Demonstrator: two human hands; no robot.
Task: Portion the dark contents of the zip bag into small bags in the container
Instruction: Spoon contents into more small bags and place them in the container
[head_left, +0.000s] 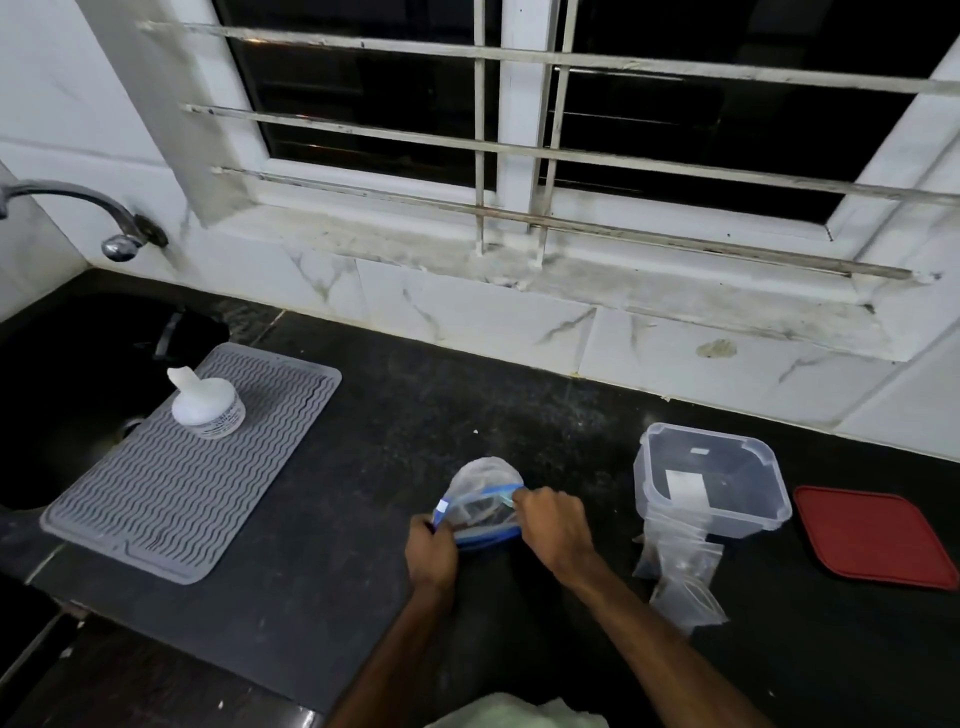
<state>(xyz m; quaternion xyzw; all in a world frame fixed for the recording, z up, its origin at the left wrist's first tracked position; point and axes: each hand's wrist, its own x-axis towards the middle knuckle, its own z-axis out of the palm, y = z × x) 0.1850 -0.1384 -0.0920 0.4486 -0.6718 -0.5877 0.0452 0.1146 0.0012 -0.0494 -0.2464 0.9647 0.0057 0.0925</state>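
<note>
While in both hands (432, 546) (554, 519), zip bag (485, 475) of dark contents, near container (748, 522).

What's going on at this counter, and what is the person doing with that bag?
A person holds the zip bag on the dark counter. The left hand grips one end of its blue zip mouth and the right hand pinches the other. To the right the clear container stands open, with its red lid beside it and the small bags lying in front.
</note>
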